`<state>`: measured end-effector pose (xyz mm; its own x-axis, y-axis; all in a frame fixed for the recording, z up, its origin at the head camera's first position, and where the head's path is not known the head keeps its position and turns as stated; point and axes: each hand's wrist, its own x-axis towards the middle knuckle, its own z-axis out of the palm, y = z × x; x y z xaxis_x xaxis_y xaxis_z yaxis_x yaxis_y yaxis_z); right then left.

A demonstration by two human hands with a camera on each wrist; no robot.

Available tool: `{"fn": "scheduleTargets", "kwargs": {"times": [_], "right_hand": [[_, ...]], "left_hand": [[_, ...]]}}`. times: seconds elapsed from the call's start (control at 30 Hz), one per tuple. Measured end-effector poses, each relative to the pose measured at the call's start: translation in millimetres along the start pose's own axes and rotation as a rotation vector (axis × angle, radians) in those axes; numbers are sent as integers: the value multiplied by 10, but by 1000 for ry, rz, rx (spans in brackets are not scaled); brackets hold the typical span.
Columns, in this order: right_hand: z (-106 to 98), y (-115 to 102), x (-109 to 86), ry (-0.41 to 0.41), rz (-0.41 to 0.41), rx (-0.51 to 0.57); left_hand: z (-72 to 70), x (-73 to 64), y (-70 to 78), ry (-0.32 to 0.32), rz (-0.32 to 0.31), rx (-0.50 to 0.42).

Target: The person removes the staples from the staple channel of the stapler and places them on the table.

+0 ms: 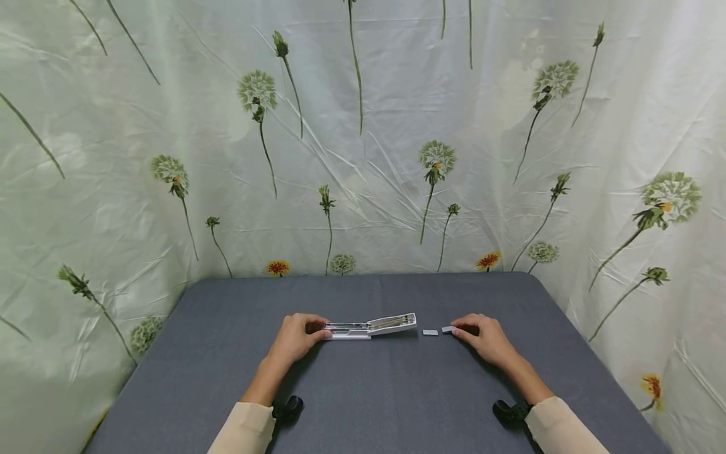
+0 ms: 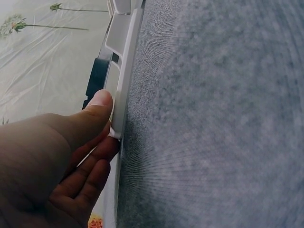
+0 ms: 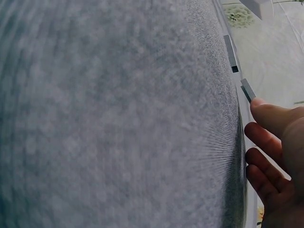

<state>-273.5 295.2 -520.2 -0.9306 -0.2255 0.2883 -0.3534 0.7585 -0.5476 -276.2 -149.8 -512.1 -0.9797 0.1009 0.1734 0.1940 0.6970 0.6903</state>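
A white stapler (image 1: 391,325) lies folded open on the grey cloth, its top part tilted up to the right and its metal parts showing. My left hand (image 1: 295,337) pinches the stapler's left end between thumb and fingers. In the left wrist view the thumb presses on the white stapler base (image 2: 126,71), beside a dark part. To the right, my right hand (image 1: 484,337) pinches a small grey strip of staples (image 1: 448,330) just above the cloth. Another strip of staples (image 1: 430,332) lies between that hand and the stapler.
The table (image 1: 363,403) is covered with dark grey cloth. Behind it hangs a pale curtain (image 1: 363,157) with printed dandelions. A black band with a camera sits on each wrist, below beige sleeves (image 1: 246,425).
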Motion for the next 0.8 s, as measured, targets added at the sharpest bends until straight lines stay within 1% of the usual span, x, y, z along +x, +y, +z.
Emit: {"fn": "scheduleTargets", "kwargs": {"times": [0.27,0.43,0.8], "right_hand": [[22,14,-17,-4,-9,-13],[11,-2,-24,-1,-37,-28],[-33,-26,-3,-44,-64,-54]], "left_hand": [[5,-2,-11,1,3,6],[6,3,-9,0,0,6],[18,10,-24,-1,-2,18]]}}
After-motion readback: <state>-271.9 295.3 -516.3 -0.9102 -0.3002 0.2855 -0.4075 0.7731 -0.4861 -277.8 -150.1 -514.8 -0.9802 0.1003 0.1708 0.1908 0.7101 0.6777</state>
